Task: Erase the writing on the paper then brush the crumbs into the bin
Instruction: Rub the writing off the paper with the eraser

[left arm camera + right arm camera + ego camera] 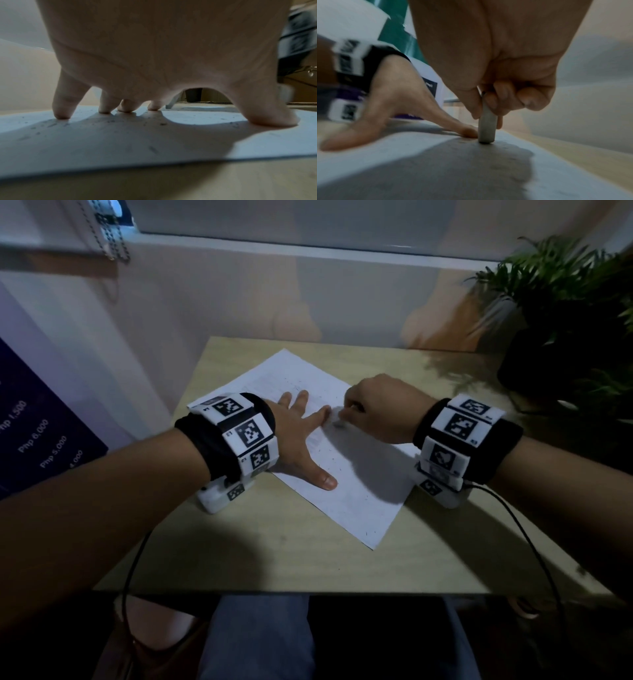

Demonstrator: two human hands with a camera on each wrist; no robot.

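A white sheet of paper (356,481) lies at an angle on the small wooden table (274,563), dotted with dark eraser crumbs (163,123). My left hand (301,436) lies spread flat on the paper (154,142), fingertips (61,115) and thumb pressing it down. My right hand (373,409) pinches a grey-white eraser (487,127) upright, its lower end touching the paper (402,155) just beside my left index fingertip (467,132). In the head view the eraser (337,422) shows only as a pale blur under the right fingers. No bin is in view.
A potted plant (561,313) in a dark pot stands at the table's far right corner. A wall and window sill (308,254) rise just behind the table. A dark printed poster (37,433) hangs at the left. Cables run from both wristbands over the table's front edge.
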